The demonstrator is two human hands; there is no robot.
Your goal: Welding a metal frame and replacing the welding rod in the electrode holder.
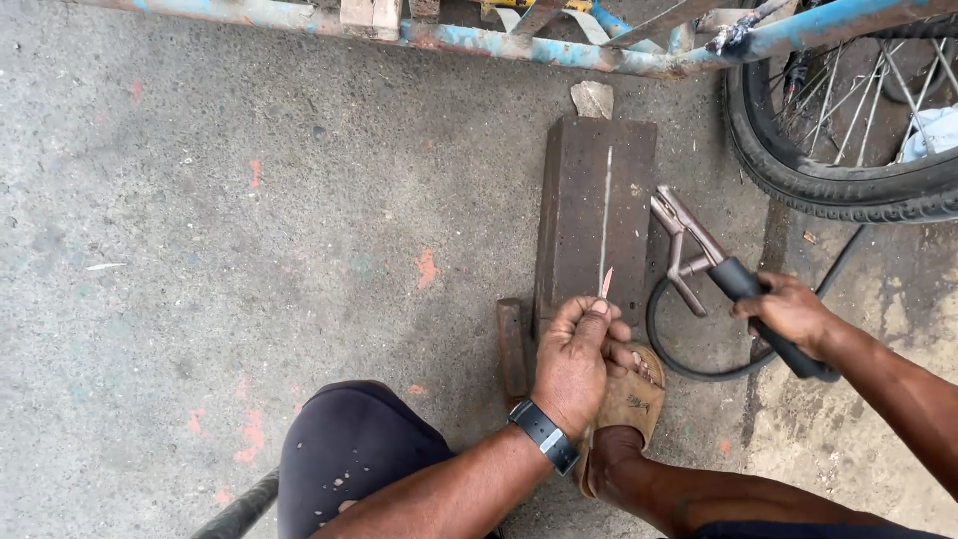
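Left hand (pixel 577 354) pinching one thin welding rod (pixel 606 225) on one steel block (pixel 579 200); right hand (pixel 788 311) gripping one electrode holder (pixel 714 268).

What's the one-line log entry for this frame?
left hand: pinching welding rod on steel block | right hand: gripping electrode holder | cable: looped on ground

**Rough Concrete Under a Blue Frame**

We look down on a grey, rough concrete floor (pixel 200 250) dotted with faded orange paint spots and small chips. To the right it turns paler and patchy. Along the top runs a rusty, peeling blue metal tube frame (pixel 499 45), with pale wooden blocks (pixel 371 15) resting on it. At the upper right stands a black rubber spoked wheel (pixel 848 170). We see flat, even daylight with no hard shadows.
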